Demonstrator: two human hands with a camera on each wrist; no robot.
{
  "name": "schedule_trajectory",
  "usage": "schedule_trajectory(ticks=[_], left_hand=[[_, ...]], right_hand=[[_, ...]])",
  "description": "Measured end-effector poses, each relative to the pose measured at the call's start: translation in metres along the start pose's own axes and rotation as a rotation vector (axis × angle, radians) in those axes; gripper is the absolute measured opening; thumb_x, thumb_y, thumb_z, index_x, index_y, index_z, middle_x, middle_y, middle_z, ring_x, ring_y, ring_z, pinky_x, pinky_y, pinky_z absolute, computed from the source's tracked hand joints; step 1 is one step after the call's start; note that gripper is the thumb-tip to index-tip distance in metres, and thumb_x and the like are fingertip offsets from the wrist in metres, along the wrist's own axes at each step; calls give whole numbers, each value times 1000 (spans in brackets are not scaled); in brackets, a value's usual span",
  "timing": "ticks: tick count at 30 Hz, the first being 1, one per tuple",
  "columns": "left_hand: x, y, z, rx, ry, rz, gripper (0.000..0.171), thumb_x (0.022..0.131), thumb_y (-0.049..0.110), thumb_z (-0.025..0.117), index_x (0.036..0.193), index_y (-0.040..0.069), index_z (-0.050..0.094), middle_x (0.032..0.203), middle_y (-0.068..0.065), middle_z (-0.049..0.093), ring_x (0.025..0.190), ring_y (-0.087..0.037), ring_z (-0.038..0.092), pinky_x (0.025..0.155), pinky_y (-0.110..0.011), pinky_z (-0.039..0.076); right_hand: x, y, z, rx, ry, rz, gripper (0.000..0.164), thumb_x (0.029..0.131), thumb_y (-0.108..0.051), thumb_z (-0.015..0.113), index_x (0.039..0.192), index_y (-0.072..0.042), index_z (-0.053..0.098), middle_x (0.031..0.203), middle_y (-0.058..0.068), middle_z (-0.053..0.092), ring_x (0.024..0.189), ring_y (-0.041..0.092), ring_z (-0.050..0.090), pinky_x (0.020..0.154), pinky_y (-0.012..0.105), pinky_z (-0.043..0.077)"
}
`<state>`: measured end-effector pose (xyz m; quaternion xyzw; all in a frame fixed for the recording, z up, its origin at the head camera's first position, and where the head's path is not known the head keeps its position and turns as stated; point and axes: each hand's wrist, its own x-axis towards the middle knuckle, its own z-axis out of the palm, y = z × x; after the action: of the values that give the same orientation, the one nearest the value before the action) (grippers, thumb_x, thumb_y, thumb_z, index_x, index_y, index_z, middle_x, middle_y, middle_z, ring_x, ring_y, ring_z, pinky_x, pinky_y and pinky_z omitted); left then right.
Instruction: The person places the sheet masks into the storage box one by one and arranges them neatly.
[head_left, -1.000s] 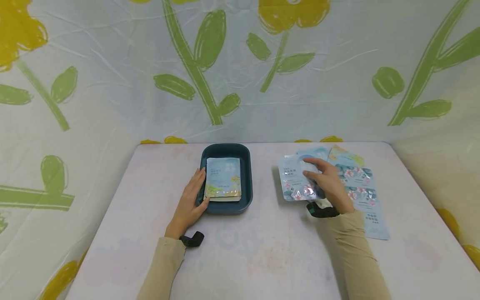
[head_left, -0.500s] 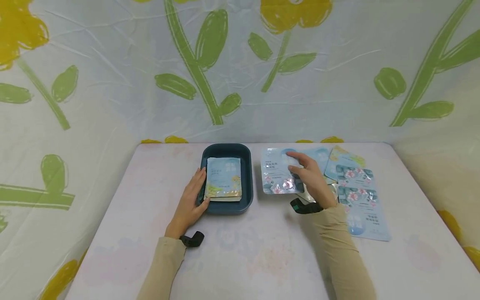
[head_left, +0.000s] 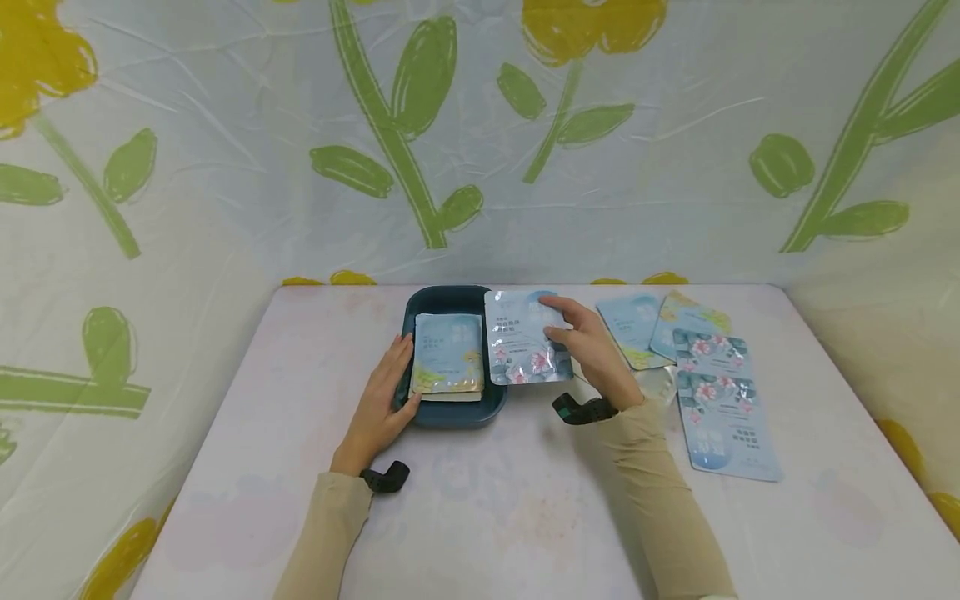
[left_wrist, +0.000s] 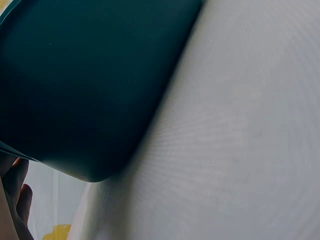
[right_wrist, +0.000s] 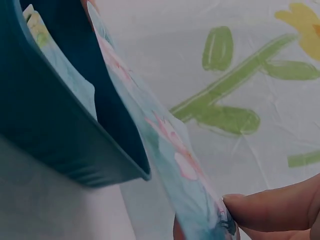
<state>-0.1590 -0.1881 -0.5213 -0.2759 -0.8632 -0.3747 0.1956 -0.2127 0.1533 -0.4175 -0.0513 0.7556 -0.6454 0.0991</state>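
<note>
Reaching in over the white bench [head_left: 465, 533] in beige sleeves [head_left: 667, 500], with a black wrist camera [head_left: 386, 477] on each arm. To the right, with two overlapping floral packets [head_left: 738, 429] lying on the bench, marked with pale lettering in a blue circle and small dark characters, too blurred to read. Resting the left hand [head_left: 378, 408] against the left side of a dark teal tray [head_left: 457, 417], fingers straight along the rim, thumb spread toward the near corner. Inside that tray, with a blue-and-yellow stack [head_left: 447, 350] lying flat, lettered in small, illegible lines. Pinching a pink-flowered sachet [head_left: 522, 337] by its right edge between thumb and fingers of the right hand [head_left: 596, 346], forearm slanting in from the right. Holding that sachet raised, overlapping the tray's right rim from above and tilted nearly edge-on in the right wrist view; printed with dark characters at upper left, unreadable. Farther right, with two blue-and-yellow sachets [head_left: 686, 321] overlapping. Behind everything, with a pale flower-patterned cloth [head_left: 637, 183] hanging.
</note>
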Motion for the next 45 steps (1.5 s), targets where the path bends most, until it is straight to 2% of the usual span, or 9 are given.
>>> schedule_trajectory(ticks=[7, 12, 19, 24, 27, 32, 37, 41, 45], left_hand=[[0, -1, 1, -2, 10, 11, 74, 92, 28, 58, 154, -1, 30, 161, -14, 27, 149, -34, 19, 117, -55, 19], [0, -1, 0, -2, 6, 10, 74, 97, 42, 50, 154, -1, 30, 162, -12, 26, 150, -33, 18, 119, -51, 18], [0, -1, 0, -7, 6, 12, 73, 94, 34, 56, 153, -2, 31, 161, -14, 27, 149, -34, 19, 119, -51, 18], [1, -1, 0, -8, 4, 9, 73, 96, 37, 54, 154, -1, 31, 161, -14, 27, 149, -35, 19, 119, -51, 18], [1, -1, -1, -10, 3, 5, 73, 94, 34, 56, 154, 0, 30, 162, -13, 26, 149, -36, 19, 119, -51, 17], [1, 0, 0, -6, -10, -8, 75, 91, 28, 59, 155, 2, 29, 163, -11, 25, 150, -34, 18, 120, -48, 16], [1, 1, 1, -6, -16, -18, 75, 91, 28, 58, 155, 2, 29, 163, -8, 24, 151, -30, 16, 120, -47, 15], [1, 1, 1, -5, -13, -22, 75, 90, 28, 58, 155, 0, 30, 163, -9, 25, 150, -31, 17, 119, -50, 17], [1, 1, 1, -8, -11, -17, 76, 90, 29, 57, 154, 0, 30, 163, -10, 25, 150, -33, 18, 119, -51, 17]], right_hand=[[9, -8, 19, 20, -37, 4, 55, 96, 6, 48, 150, -5, 41, 154, 17, 35, 126, 36, 45, 104, 47, 41], [16, -11, 31, 22, -67, -1, 57, 95, 7, 48, 150, -4, 40, 152, 19, 37, 122, 36, 48, 97, 41, 46], [25, -12, 47, 9, -94, 24, 56, 95, 7, 50, 149, -3, 41, 148, 21, 42, 116, 33, 52, 86, 33, 50], [32, -11, 60, -12, -116, 33, 55, 95, 6, 50, 149, -3, 42, 146, 21, 44, 113, 30, 53, 79, 31, 50], [35, -11, 66, -24, -133, 28, 56, 94, 8, 49, 148, -3, 43, 146, 21, 44, 114, 29, 51, 80, 32, 48], [37, -9, 77, -87, -158, 21, 59, 92, 10, 48, 149, -1, 41, 152, 20, 39, 122, 30, 45, 91, 36, 42], [38, -6, 84, -131, -196, 26, 60, 90, 9, 48, 150, 1, 38, 156, 20, 32, 130, 32, 42, 97, 42, 45], [37, -4, 86, -136, -222, 29, 59, 91, 6, 48, 149, 4, 37, 151, 23, 38, 120, 32, 51, 94, 46, 50], [35, -5, 88, -159, -219, 32, 55, 95, -1, 51, 148, 4, 38, 142, 24, 48, 105, 29, 55, 89, 44, 51]])
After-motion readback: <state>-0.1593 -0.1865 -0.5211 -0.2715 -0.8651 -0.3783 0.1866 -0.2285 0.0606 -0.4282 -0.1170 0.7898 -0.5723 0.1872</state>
